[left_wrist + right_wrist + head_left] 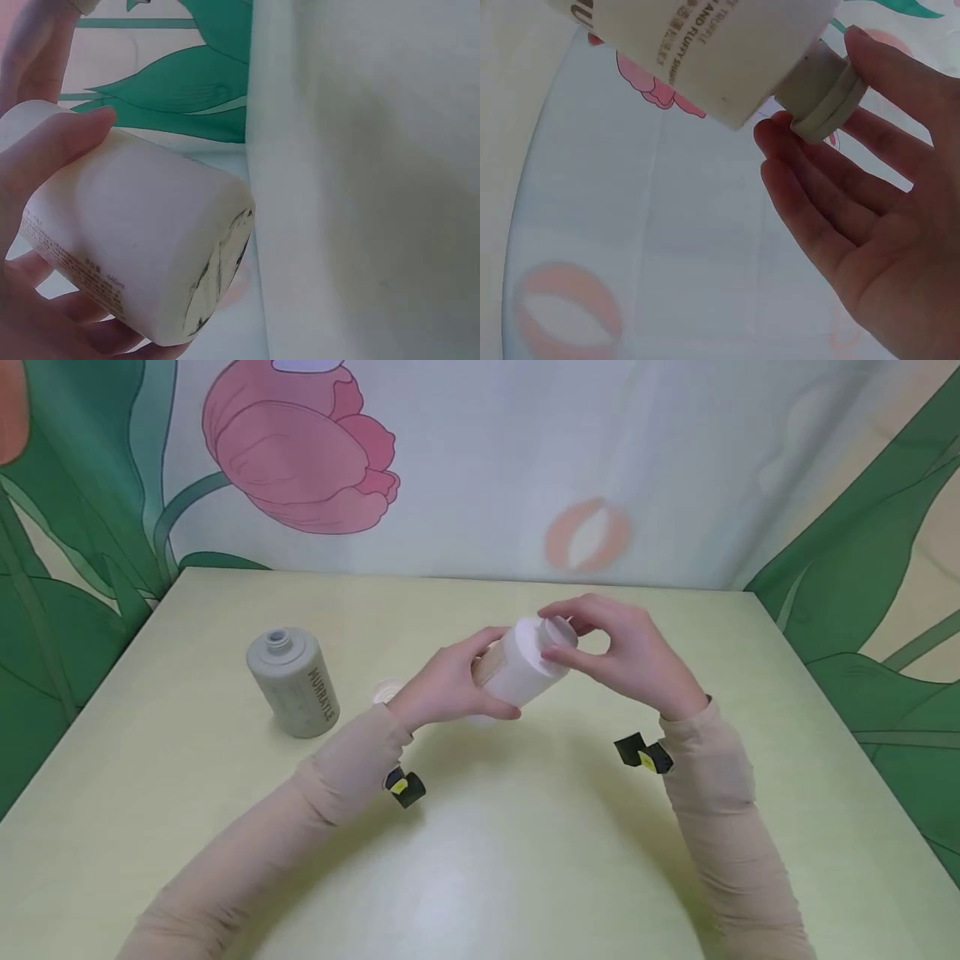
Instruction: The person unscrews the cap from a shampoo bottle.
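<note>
Over the table (525, 868), we wrapped our left hand (450, 685) round the white bottle (521, 670), seemingly steadying its tilted body while our right hand (626, 652) pinched its cap (559, 633); leftward, an open-mouthed gray bottle (294, 687) stood upright, before a floral curtain (480, 460).

A long, plain beige left sleeve (273, 831) is covering the forearm down to its cuff (393, 723), and a matching right sleeve (723, 827) is ending at a similar right cuff (688, 717). The cloth is fitting fairly closely and gathering in soft creases along its length. Near the left cuff, a black angular tab (412, 791) is showing a small yellow patch (398, 786); near the right cuff, a pair of black squarish tabs (630, 749) is framing a yellow mark (646, 761). The left fingers (111, 336) and right fingers (806, 210) are showing bare.
</note>
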`<move>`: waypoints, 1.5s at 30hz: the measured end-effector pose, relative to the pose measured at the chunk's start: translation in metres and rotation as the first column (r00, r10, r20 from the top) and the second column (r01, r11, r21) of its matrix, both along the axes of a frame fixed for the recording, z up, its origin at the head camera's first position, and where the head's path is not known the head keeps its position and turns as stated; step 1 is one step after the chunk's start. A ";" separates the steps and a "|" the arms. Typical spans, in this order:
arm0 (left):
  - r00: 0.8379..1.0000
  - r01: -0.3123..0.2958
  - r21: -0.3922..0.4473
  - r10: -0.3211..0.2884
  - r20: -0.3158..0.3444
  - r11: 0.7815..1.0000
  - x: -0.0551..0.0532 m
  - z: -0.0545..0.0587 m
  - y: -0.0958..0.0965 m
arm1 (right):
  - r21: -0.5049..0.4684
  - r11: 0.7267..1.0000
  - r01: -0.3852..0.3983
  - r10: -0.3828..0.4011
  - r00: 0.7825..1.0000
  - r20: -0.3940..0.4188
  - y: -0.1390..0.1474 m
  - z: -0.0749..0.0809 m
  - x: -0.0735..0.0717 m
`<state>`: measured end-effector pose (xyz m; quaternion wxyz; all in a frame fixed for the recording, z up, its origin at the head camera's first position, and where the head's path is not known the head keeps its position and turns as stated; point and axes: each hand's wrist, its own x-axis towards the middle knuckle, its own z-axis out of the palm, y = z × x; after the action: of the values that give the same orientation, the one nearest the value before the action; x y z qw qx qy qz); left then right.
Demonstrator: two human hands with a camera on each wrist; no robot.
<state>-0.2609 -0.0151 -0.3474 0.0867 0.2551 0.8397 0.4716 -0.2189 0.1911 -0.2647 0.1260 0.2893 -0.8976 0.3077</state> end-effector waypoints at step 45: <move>0.997 0.030 -0.067 -0.034 -0.066 0.997 0.018 -0.043 -0.036 | 0.202 0.963 -0.176 0.195 0.978 -0.077 -0.011 -0.041 0.000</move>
<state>-0.2428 -0.0515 -0.3902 0.0742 0.2812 0.8530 0.4333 -0.2191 0.1803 -0.3061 0.1109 0.3977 -0.8852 0.2146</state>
